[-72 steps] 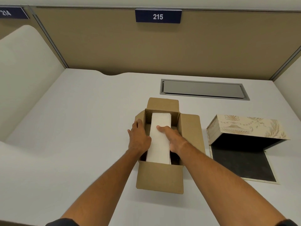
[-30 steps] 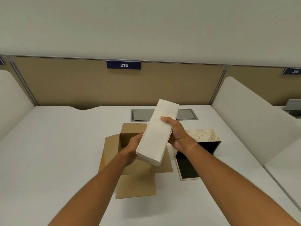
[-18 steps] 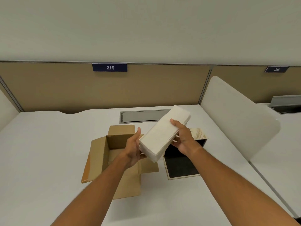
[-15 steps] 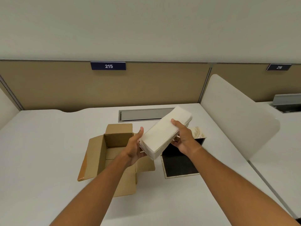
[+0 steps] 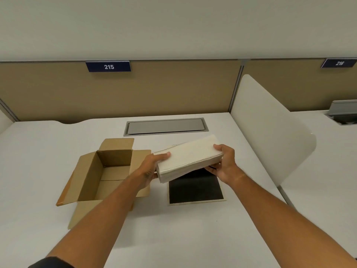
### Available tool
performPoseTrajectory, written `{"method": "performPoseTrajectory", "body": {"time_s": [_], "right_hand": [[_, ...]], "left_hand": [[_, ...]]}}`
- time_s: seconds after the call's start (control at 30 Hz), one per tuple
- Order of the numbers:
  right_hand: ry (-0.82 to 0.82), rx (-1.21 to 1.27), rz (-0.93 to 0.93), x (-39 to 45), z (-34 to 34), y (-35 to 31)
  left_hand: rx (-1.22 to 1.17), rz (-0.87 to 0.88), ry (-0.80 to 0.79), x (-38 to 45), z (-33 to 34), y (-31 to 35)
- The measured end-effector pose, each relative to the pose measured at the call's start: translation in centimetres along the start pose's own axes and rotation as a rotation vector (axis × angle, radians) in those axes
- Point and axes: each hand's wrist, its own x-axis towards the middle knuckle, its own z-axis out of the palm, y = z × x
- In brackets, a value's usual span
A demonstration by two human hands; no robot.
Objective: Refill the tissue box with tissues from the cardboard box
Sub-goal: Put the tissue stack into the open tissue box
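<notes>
A white stack of tissues hangs in the air, nearly level, lying left to right above the tissue box. My left hand grips its left end and my right hand grips its right end. The open tissue box lies beneath on the desk, showing its black inside and cream rim; its patterned part is mostly hidden behind the stack. The brown cardboard box stands to the left with its flaps spread, and its inside looks bare.
A white desk carries everything. A grey cable hatch sits at the back. A white divider panel rises on the right, a tan partition at the back with labels 215 and 216.
The tissue stack has come out of the cardboard box, swung from steeply tilted to nearly level, and moved right and down over the open tissue box. Both hands have kept hold of it.
</notes>
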Motion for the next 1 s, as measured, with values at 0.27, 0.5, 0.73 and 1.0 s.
{"method": "performPoseTrajectory", "body": {"time_s": [0.27, 0.5, 0.73, 1.0], "right_hand": [[-0.051, -0.211, 0.161, 1.0, -6.4, -0.2], [-0.059, -0.262, 0.273, 2.1, -8.2, 0.7], [-0.049, -0.309, 0.334, 3.2, -8.2, 2.5], [0.05, -0.425, 0.318, 5.3, -7.6, 3.7]], "left_hand": [[-0.036, -0.08, 0.091, 0.9, 3.9, -2.6], [-0.045, -0.131, 0.139, 1.2, 4.7, -4.1], [-0.04, -0.234, 0.177, 2.5, 3.8, -6.8], [-0.004, -0.274, 0.257, 4.7, 3.5, -8.3]]}}
